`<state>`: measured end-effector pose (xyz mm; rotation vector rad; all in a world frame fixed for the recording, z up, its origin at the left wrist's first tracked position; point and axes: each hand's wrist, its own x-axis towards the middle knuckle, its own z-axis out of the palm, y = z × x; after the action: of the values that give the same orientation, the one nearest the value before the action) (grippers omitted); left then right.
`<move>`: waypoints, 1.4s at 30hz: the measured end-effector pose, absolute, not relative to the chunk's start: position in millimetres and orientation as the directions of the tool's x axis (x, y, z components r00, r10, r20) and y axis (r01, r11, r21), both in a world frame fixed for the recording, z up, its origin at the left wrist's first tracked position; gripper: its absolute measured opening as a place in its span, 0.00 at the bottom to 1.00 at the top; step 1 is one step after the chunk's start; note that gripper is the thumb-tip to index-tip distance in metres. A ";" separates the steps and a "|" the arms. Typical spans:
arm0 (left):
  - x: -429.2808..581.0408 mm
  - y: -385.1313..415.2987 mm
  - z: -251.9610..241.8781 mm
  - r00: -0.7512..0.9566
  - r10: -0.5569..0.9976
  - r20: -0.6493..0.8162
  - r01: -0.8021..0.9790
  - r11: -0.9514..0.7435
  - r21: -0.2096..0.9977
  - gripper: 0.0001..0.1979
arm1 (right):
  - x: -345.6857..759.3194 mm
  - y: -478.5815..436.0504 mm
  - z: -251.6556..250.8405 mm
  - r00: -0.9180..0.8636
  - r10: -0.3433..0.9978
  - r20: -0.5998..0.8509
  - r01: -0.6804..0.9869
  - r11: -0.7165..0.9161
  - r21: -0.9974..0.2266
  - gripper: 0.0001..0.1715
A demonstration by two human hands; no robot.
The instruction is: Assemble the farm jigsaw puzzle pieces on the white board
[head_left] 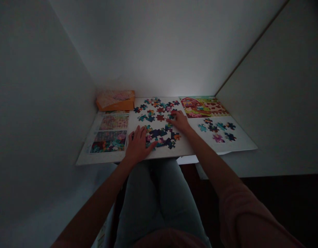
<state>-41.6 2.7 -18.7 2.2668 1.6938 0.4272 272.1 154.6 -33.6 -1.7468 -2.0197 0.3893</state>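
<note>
The right hand (180, 121) lay over the far side of the pieces (159, 120), its fingertips down on a reddish one near the middle of the scatter. In the dim light I could not tell whether that piece was pinched or only touched. The left hand (138, 144) rested spread and flat, gripping nothing. Its fingers sat on the near edge of the same scatter, probably to steady the joined dark cluster just beside them.

The pieces covered the middle of the table (187, 146), face up and mostly apart, so each could be read at a glance. To the right a farm picture (204, 106) lay at the back edge. In front of it was a small group (217, 131) of pieces, well apart from the main scatter, which looked like a deliberate sorting.

To the left, two sheets (111, 132) lay one behind the other. An orange box (116, 100) stood in the back corner against the wall, out of reach of both hands. The person sat close, legs under the near edge.
</note>
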 end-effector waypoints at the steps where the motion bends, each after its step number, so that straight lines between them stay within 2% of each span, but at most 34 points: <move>1: -41.5 2.6 -18.6 0.270 0.960 0.069 0.879 -0.275 0.389 0.51 | 276.9 154.1 -35.9 -0.118 0.984 0.131 0.824 0.170 -0.540 0.31; 5: -40.7 3.6 -16.9 0.274 0.961 0.037 0.889 -0.268 0.370 0.52 | 298.1 151.5 -44.8 -0.167 0.973 0.161 0.609 0.230 -0.759 0.33; 10: -39.9 5.2 -14.5 0.286 0.958 0.031 0.896 -0.279 0.346 0.52 | 323.8 155.1 -52.2 -0.204 0.952 0.228 0.428 0.296 -0.854 0.30; 14: -39.9 4.6 -12.1 0.293 0.956 0.015 0.912 -0.284 0.295 0.53 | 339.8 171.4 -50.9 -0.352 0.916 0.191 0.471 0.350 -0.810 0.29; 18: -40.0 5.2 -7.6 0.281 0.960 0.002 0.930 -0.272 0.245 0.51 | 340.5 206.7 -44.4 -0.212 0.908 0.361 0.517 0.418 -0.747 0.25; 21: -40.7 4.9 -5.7 0.277 0.961 -0.012 0.938 -0.268 0.220 0.52 | 337.0 229.5 -38.2 -0.179 0.913 0.368 0.598 0.398 -0.696 0.21; 24: -44.7 1.1 -6.4 0.276 0.960 -0.054 0.943 -0.260 0.208 0.55 | 338.7 231.1 -31.9 -0.279 0.894 0.351 0.684 0.441 -0.581 0.18; 26: -49.6 0.1 -5.4 0.267 0.962 -0.061 0.947 -0.250 0.203 0.55 | 342.8 222.5 -27.6 -0.393 0.875 0.281 0.700 0.483 -0.526 0.19; 29: -55.3 16.9 6.6 0.248 0.969 0.013 0.950 -0.246 0.193 0.48 | 349.9 208.7 -22.4 -0.531 0.836 0.139 0.684 0.520 -0.512 0.25; 31: -53.9 47.5 21.7 0.228 0.969 0.092 0.956 -0.241 0.165 0.38 | 354.0 204.3 -20.6 -0.567 0.819 0.082 0.679 0.522 -0.516 0.27; 33: -47.5 90.0 36.7 0.243 0.961 0.135 0.954 -0.262 0.147 0.34 | 357.5 203.5 -19.6 -0.563 0.824 0.063 0.688 0.510 -0.516 0.32; 36: -34.5 150.5 46.4 0.277 0.944 0.178 0.922 -0.313 0.229 0.27 | 361.4 204.4 -18.5 -0.551 0.833 0.050 0.701 0.495 -0.513 0.39; 39: -26.8 178.4 37.6 0.357 0.915 0.187 0.857 -0.401 0.324 0.21 | 361.6 205.6 -20.3 -0.510 0.856 0.086 0.724 0.481 -0.495 0.35; 42: -25.3 175.2 22.5 0.442 0.882 0.163 0.831 -0.471 0.295 0.21 | 358.7 208.7 -27.8 -0.364 0.906 0.214 0.794 0.423 -0.437 0.36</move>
<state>-25.3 175.2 22.5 2.5179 1.5112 0.4414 358.7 208.7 -27.8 -1.4458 -2.2618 0.3614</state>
